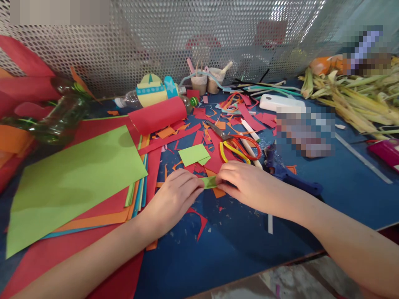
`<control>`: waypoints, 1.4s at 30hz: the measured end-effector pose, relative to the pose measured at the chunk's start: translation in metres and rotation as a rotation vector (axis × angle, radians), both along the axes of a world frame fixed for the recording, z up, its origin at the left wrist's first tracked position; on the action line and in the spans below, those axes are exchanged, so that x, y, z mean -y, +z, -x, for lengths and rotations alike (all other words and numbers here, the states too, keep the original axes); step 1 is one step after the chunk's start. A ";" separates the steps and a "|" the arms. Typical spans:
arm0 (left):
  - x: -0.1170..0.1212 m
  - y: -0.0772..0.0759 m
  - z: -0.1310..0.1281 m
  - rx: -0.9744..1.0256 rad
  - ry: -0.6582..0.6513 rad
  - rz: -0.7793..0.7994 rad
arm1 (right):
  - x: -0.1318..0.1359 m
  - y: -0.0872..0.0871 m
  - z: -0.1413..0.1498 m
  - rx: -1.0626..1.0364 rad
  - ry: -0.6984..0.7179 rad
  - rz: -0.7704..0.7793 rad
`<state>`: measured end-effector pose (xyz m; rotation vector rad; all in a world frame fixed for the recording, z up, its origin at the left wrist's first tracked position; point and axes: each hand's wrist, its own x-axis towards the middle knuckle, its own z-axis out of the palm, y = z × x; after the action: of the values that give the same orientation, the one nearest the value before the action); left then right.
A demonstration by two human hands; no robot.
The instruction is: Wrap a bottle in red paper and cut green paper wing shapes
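Between my two hands is a small strip of green paper (pixel 210 182), pinched at both ends over the blue table. My left hand (pixel 178 192) grips its left end, fingers closed. At the right end my right hand (pixel 241 178) is closed on it too, fingertips hiding that edge. Just beyond lie small green paper pieces (pixel 192 155), one partly over another. Scissors (pixel 235 145) with red and yellow handles rest behind my right hand. Red and orange paper scraps (pixel 199 214) are scattered about.
Stacked coloured sheets topped by a large green sheet (pixel 77 178) lie at left. A red-wrapped bottle (pixel 162 114) and two cups (pixel 198 82) stand behind. On the right are a blue glue gun (pixel 293 178), a white box-like object (pixel 282 103) and dried husks (pixel 352 91).
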<state>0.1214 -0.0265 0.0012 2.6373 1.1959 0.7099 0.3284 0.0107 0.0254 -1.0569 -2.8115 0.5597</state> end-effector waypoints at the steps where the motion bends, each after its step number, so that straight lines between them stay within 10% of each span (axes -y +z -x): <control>1: 0.000 0.000 0.000 0.013 0.013 0.009 | 0.000 -0.001 0.000 -0.007 -0.007 0.005; 42: -0.003 -0.003 0.004 -0.106 -0.146 -0.096 | 0.003 -0.001 0.001 0.020 0.066 -0.201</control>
<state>0.1169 -0.0237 -0.0018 2.8382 1.0034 0.6243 0.3270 0.0078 0.0243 -0.9395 -2.8543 0.2647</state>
